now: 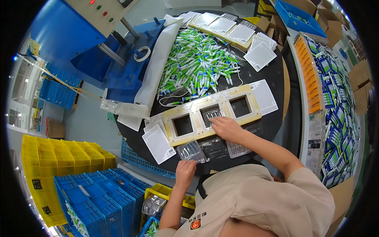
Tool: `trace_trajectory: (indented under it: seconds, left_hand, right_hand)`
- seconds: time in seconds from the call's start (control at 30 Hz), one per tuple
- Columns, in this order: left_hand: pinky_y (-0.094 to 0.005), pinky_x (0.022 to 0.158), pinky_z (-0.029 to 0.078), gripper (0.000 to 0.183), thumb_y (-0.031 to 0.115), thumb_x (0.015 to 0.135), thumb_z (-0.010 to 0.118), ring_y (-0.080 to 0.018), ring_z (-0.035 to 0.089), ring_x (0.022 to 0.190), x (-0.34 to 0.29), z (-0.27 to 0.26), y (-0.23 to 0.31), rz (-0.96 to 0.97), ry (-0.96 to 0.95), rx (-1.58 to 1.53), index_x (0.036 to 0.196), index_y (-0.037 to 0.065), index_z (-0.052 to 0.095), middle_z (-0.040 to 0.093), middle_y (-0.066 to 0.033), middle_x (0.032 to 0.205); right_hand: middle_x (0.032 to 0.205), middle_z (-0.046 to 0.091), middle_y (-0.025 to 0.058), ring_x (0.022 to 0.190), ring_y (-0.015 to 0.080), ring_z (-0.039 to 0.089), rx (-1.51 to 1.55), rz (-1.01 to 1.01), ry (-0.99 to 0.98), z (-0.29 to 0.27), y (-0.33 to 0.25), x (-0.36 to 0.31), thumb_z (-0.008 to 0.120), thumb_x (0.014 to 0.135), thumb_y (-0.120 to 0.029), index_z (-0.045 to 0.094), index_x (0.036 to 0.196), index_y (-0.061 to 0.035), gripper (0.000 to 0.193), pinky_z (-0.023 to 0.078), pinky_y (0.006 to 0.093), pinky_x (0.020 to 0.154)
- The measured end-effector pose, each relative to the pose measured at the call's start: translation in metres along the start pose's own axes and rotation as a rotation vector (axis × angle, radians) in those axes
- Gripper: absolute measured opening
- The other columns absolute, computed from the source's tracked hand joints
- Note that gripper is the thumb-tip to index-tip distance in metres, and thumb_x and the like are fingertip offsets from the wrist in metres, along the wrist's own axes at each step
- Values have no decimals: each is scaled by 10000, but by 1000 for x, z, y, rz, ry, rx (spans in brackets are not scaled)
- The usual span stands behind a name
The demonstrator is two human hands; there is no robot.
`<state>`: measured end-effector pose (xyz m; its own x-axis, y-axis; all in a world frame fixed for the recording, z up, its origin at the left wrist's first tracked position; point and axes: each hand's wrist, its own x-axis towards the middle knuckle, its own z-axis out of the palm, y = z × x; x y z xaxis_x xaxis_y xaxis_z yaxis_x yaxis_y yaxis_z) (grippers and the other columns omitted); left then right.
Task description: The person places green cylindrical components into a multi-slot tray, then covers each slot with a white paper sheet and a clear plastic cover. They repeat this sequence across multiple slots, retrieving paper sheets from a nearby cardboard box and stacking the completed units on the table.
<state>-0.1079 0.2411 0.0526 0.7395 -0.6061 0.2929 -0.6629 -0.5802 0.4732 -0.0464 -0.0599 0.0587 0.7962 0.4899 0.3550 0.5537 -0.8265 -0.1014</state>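
Watching from my end, through the head view. Left hand (185,172) pinches the near edge of a clear blister tray (190,151), which lies just near of the frame (196,118), toward its left end. An edge hold, I'd guess, because it leaves the moulded cavities untouched and the tray easy to lift.

Right hand (225,128) reaches over the frame's near rail, fingertips at a second blister tray (215,115) in the middle window. I cannot tell whether they grasp it or merely press; probably they are settling it. The left and right windows show dark, with no tray that I can make out.

More clear trays (237,149) sit near right, presumably kept within short reach. Far of the frame, the heap of green-and-white tubes (193,59) spreads across the round black table (276,77), likely so single ones pick up easily. White cards (158,145) lie at the frame's left end, other cards (264,96) at its right: handy to either side, I judge.
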Motion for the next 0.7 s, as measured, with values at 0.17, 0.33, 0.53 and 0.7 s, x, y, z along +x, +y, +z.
trace_trajectory:
  seconds: [0.17,0.33,0.53,0.7]
  left_hand:
    - [-388,879,498,209,57,810,657,-257,666,948,-17,24,-16,32,-105,80,1013,44,702,721,-90,1021]
    - [-393,904,496,255,64,799,651,-260,657,973,-21,35,-19,-1,-90,101,1046,39,708,697,-89,1025]
    - [-382,767,535,190,-6,807,715,-284,657,885,-20,36,-15,-54,27,19,987,53,715,691,-87,965]
    - [-380,748,526,161,7,797,744,-282,654,853,-14,28,-14,-12,23,3,947,50,707,688,-84,935]
  right_hand:
    - [1315,638,179,1261,351,586,345,77,-212,45,18,3,600,904,-123,626,1132,-3,259,464,447,1085]
    - [1383,593,185,1368,365,489,428,-52,-95,42,39,-3,643,926,-156,606,1186,-6,303,354,468,1187]
    - [1279,679,143,1282,276,595,286,-105,45,48,15,-14,633,861,-57,668,1108,-15,252,424,471,1152]
    - [1308,680,79,1295,292,587,413,51,-27,44,20,-7,699,842,-84,698,1152,-49,312,372,488,1186]
